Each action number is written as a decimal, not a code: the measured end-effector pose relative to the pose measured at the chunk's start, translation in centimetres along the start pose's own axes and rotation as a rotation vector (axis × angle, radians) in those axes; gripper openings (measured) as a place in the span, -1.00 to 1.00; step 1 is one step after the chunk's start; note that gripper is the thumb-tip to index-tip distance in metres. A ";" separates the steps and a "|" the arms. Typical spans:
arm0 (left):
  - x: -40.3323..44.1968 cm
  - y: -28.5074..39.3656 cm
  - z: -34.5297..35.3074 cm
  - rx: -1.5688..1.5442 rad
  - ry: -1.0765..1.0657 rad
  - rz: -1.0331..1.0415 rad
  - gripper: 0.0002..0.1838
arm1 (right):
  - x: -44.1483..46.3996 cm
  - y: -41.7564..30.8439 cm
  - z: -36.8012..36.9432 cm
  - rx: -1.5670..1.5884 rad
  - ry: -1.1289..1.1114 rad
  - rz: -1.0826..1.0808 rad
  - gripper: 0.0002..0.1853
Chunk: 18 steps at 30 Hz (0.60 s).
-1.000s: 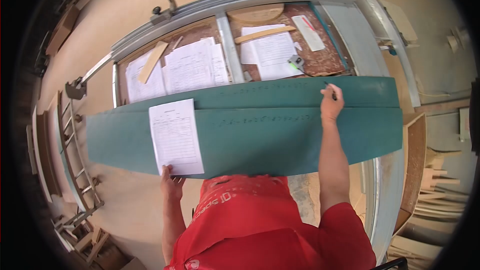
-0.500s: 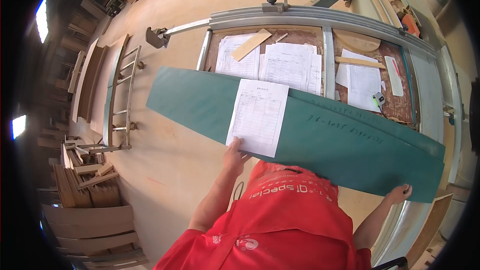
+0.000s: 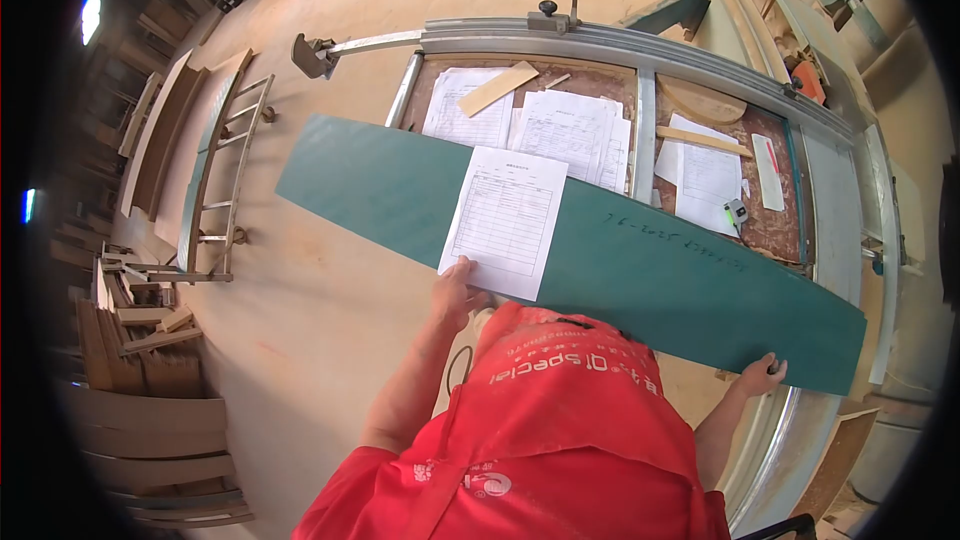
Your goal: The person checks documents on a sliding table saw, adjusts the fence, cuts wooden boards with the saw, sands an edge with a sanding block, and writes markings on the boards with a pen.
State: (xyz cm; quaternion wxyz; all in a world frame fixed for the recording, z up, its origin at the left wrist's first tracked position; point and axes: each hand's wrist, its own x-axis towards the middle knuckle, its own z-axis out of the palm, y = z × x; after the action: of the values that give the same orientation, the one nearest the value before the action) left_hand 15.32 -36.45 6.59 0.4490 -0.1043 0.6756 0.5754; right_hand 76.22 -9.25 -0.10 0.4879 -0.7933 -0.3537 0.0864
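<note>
A long green board [image 3: 640, 290] lies across in front of me, with handwritten marks near its far edge. A printed paper form [image 3: 505, 225] rests flat on its left half. At the near edge, my left hand [image 3: 460, 292] grips the board, with the thumb on top by the form's lower left corner and the other fingers partly hidden below. Further right, my right hand [image 3: 762, 377] is closed at the same near edge. A small dark thing shows by its fingertips, too small to name.
Beyond the board, a metal-framed table [image 3: 645, 135] bears several paper sheets [image 3: 565, 135], wood strips [image 3: 497, 90] and a tape measure [image 3: 735, 212]. A metal rack [image 3: 235, 170] stands at left, near stacked wood panels [image 3: 150, 430]. An apron [image 3: 560, 390] covers my front.
The second green board's offset far edge and writing no longer show; one board face is visible now. My right hand and the board's right end have shifted left in view.
</note>
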 end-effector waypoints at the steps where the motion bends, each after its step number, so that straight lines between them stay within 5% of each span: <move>1: 0.0 -0.1 -0.1 -0.022 -0.012 -0.016 -0.49 | 0.0 -0.1 0.1 -0.014 0.013 -0.020 -0.30; 5: -0.7 -0.6 -1.2 -0.031 -0.042 -0.079 -0.48 | -4.8 -8.2 -0.2 0.083 0.024 -0.057 -0.35; 8: -2.9 0.2 -2.7 0.177 -0.149 -0.070 -0.48 | -9.5 -13.3 1.0 0.504 -0.207 -0.001 -0.41; 14: -8.1 3.1 -1.8 0.460 -0.474 0.268 -0.55 | -25.2 -25.6 -0.3 0.729 -1.017 0.344 -0.27; 17: -10.3 5.1 -0.7 0.532 -0.626 0.476 -0.66 | -32.0 -30.1 -2.1 0.677 -1.330 0.197 -0.25; 18: -11.5 6.4 -0.5 0.487 -0.680 0.390 -0.69 | -33.6 -31.7 -2.9 0.586 -1.380 0.141 -0.25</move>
State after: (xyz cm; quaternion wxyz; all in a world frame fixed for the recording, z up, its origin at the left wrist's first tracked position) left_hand 17.48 -39.22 19.24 0.5401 0.3280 0.6123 0.4751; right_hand 37.79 -24.32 20.81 0.3400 -0.4176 -0.4901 0.6854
